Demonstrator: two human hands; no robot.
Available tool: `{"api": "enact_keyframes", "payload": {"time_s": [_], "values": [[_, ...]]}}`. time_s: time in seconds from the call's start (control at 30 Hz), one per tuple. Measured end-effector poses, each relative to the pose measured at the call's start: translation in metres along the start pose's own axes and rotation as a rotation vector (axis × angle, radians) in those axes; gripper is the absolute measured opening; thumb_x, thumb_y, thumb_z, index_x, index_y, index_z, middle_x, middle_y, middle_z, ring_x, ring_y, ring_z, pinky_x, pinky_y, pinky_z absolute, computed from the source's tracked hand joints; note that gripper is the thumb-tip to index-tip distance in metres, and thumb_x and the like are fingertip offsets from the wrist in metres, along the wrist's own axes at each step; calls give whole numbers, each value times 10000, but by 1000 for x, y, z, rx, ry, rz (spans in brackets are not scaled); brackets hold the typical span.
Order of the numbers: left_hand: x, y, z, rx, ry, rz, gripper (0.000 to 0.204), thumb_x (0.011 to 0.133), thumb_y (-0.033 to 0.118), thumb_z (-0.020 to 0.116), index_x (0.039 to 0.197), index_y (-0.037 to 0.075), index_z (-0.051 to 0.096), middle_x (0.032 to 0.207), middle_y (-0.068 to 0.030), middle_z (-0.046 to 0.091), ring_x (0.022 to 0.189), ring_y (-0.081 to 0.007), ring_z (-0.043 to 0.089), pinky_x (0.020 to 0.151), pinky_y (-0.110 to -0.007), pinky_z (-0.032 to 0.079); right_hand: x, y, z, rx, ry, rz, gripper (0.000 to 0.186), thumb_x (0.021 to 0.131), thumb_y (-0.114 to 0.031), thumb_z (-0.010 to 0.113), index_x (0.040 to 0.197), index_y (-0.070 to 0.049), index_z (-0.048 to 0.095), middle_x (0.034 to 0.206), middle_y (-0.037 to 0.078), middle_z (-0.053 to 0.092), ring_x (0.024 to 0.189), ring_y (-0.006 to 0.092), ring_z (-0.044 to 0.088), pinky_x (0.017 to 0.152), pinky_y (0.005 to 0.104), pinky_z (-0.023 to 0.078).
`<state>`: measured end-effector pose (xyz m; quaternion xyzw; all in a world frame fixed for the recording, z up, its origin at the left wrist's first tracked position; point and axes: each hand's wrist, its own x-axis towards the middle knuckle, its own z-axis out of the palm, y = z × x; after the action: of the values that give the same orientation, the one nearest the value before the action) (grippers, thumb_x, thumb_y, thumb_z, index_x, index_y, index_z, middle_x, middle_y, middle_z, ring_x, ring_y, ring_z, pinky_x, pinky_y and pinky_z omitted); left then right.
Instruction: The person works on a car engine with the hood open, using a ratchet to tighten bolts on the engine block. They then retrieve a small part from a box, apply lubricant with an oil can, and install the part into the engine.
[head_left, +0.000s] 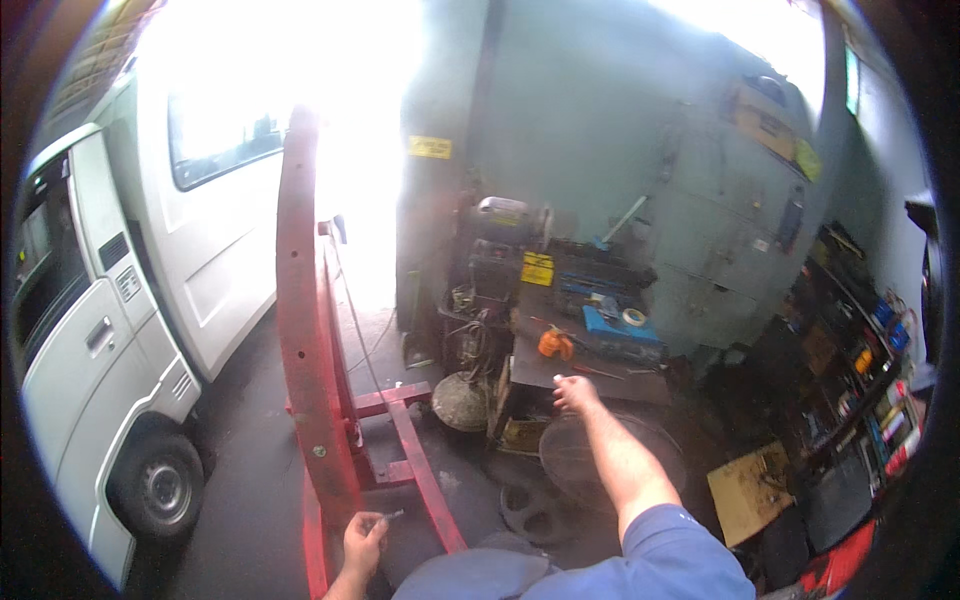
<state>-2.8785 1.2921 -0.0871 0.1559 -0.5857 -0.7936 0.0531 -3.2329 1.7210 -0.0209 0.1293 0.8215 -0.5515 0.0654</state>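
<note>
Low in front of me, my left hand [364, 541] pinches a small dark metal-looking piece [397, 514], too small to name, beside the red steel frame [318, 400]. My right hand [574, 394] is stretched forward to the near edge of the workbench [620, 385]. Its fingers are closed, with a small whitish spot at the tips; what they hold is not clear. Just beyond them stands an orange squat container [555, 344]. A blue flat case [618, 322] with a roll of tape [634, 317] on it lies farther back.
A round wire fan guard [570, 470] leans below my right forearm. Red legs [425, 470] of the frame cross the floor. A white van [120, 350] stands at left. Cluttered shelves [850, 390] line the right, near a tan board [748, 490]. A yellow box [537, 268] sits behind.
</note>
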Motion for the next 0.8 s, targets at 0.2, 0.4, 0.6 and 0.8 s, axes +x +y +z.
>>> {"api": "enact_keyframes", "payload": {"time_s": [0.2, 0.4, 0.6, 0.8], "values": [[-50, -92, -36, 181, 158, 51, 222, 902, 253, 677, 937, 40, 623, 855, -46, 650, 770, -134, 592, 700, -293, 499, 148, 6, -55, -798, 237, -26, 493, 743, -464, 687, 869, 11, 724, 936, 215, 702, 943, 329, 684, 829, 423, 517], [-166, -195, -65, 524, 613, -327, 294, 815, 229, 765, 940, -17, 664, 881, -107, 691, 748, -179, 627, 681, -315, 520, 336, 105, -78, -641, 154, 126, 327, 734, -201, 726, 944, 48, 705, 942, 189, 704, 897, 299, 685, 786, 432, 522], [-300, -195, 3, 1165, 569, 108, 379, 763, 329, 772, 972, 19, 708, 971, -162, 704, 894, -291, 668, 820, -421, 509, 458, 167, -79, -594, 171, -74, 403, 748, -87, 791, 1071, 85, 621, 897, 152, 649, 726, 314, 611, 602, 497, 497], [-308, -197, 82, 414, 1190, -495, 234, 833, 200, 724, 956, 6, 674, 850, -115, 699, 729, -205, 638, 671, -375, 525, 437, 137, -55, -447, 20, -291, 361, 867, -245, 708, 989, 91, 655, 827, 167, 690, 671, 281, 665, 542, 399, 536]]}}
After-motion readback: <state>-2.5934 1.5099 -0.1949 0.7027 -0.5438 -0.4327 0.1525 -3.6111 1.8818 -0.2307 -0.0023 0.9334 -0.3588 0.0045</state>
